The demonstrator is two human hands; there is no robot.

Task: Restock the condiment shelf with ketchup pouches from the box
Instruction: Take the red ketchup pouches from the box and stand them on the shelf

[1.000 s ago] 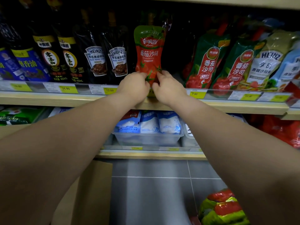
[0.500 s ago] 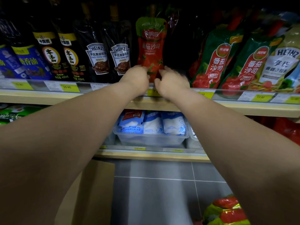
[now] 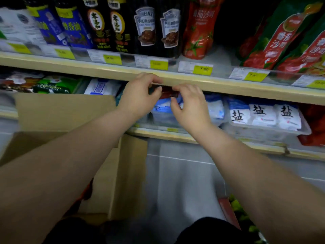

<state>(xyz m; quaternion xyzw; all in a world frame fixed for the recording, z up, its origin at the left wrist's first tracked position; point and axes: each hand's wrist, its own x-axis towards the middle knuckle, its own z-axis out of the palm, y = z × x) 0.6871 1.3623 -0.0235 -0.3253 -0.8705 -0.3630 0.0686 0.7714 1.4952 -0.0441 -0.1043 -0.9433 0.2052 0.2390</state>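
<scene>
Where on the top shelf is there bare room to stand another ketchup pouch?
The one bare patch is the shelf floor between the upright red ketchup pouch and the leaning green-and-red pouches. Left of the red pouch, the Heinz packs and dark bottles stand packed side by side, with no gap.

Empty-handed at the shelf (image 3: 219,83) lip
My left hand (image 3: 139,97) and right hand (image 3: 190,106) hover, fingers loosely curled; pouch (image 3: 198,29) stands above my right, box (image 3: 61,111) below my left.
</scene>
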